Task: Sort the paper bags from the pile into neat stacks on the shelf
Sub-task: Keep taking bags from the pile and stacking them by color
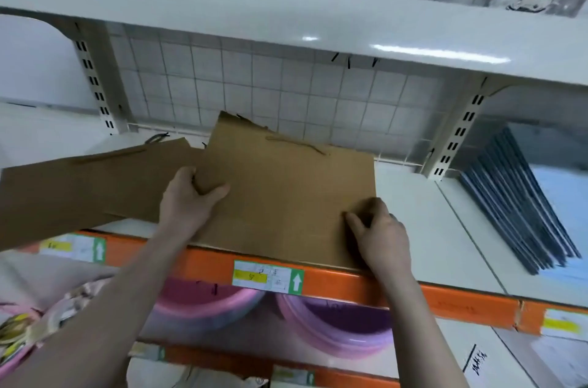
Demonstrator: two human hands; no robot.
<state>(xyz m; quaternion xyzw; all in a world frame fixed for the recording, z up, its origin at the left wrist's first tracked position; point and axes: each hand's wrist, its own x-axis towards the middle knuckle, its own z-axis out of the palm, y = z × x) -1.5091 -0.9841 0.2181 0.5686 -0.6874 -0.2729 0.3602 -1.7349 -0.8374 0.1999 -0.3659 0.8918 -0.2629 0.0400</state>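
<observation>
A flat brown paper bag lies on the white shelf, its twine handle toward the back wall and its near edge at the orange shelf front. My left hand grips the bag's left edge, thumb on top. My right hand holds its near right corner, fingers curled over the edge. To the left, more brown paper bags lie flat and skewed, hanging past the shelf's left end.
A stack of dark blue and light blue flat bags leans on the shelf at the right. Pink and purple basins sit on the shelf below. An upper shelf overhangs. A white wire grid backs the shelf.
</observation>
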